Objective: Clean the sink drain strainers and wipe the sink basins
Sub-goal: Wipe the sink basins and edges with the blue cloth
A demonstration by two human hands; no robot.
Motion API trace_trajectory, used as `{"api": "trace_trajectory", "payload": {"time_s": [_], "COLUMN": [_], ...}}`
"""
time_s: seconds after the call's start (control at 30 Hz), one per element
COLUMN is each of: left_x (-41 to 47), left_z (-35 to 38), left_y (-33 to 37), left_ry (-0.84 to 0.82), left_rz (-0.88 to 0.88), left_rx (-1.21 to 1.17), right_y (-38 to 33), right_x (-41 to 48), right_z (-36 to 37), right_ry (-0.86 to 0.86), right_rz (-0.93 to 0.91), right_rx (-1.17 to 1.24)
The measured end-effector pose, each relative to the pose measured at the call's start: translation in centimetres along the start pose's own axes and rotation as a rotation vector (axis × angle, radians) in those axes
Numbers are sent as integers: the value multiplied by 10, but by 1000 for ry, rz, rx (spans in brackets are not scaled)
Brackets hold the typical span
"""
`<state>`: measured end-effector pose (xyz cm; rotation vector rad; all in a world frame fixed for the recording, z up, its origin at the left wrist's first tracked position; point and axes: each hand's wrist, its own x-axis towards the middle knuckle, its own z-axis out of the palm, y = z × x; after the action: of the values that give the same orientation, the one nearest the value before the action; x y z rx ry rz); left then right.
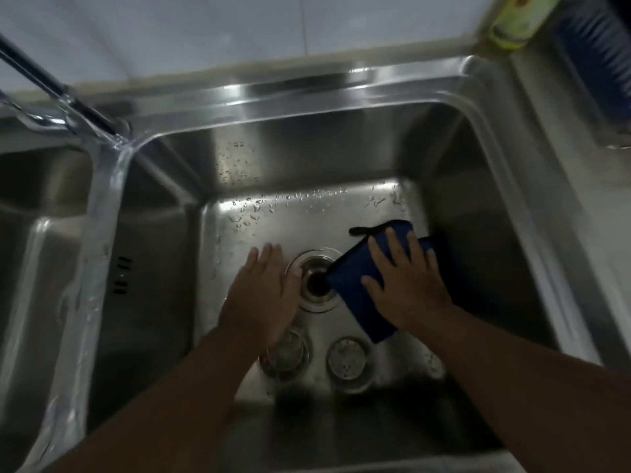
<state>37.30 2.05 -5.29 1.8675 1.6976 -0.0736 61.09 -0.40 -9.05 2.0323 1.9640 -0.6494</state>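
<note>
Stainless steel filled the view: a double sink set below a pale tiled wall, its right basin point(341, 158) beaded with water drops. The right hand point(408, 285) lay flat, fingers spread, pressing a dark blue cloth point(355, 291) onto the basin floor just right of the open drain point(316, 279), the cloth's edge overlapping the drain's rim. The left hand point(263, 295) rested open and empty on the floor at the drain's left side, gripping nothing. Two strainers point(346, 358) sat out of the drain on the floor nearer the person. Wiping appeared to be the step in hand; the next stroke probably called for sweeping toward the wet far wall.
</note>
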Motion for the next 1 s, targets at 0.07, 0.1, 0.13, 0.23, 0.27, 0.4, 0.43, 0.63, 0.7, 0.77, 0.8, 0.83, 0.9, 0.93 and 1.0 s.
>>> {"api": "trace_trajectory", "payload": {"time_s": [0.07,0.1,0.13,0.23,0.27,0.4,0.43,0.63,0.7,0.77,0.8,0.83,0.9,0.93,1.0], "left_x": [25,37,48,70,72,71,71,73,74,73,71,66,52,42,21], "left_z": [5,7,11,25,31,48,49,51,41,24,14,2,-25,-39,-68], "left_y": [-21,-30,-39,-57,-60,-64,-65,-68,-67,-63,-59,-54,-47,-45,-43], "left_ry": [-1,8,16,35,56,177,195,204,134,79,87,121,221,267,336], "left_rz": [13,15,11,3,10,26,30,35,26,19,14,7,1,14,61], "left_rx": [54,81,104,179,196,204,204,195,161,118,98,92,132,169,267], "right_y": [2,3,3,-1,-4,-16,-19,-29,-26,-22,-20,-18,-22,-27,-46], "right_x": [15,22,29,46,54,99,109,129,119,103,96,91,91,95,109], "right_z": [16,19,21,27,27,20,19,14,10,12,15,17,17,15,12], "right_ry": [71,141,219,469,529,672,708,766,697,643,618,590,532,502,445], "right_rz": [46,75,115,214,228,284,298,312,257,201,179,164,149,142,108], "right_rx": [24,36,58,94,87,116,115,181,199,144,119,107,102,102,106]}}
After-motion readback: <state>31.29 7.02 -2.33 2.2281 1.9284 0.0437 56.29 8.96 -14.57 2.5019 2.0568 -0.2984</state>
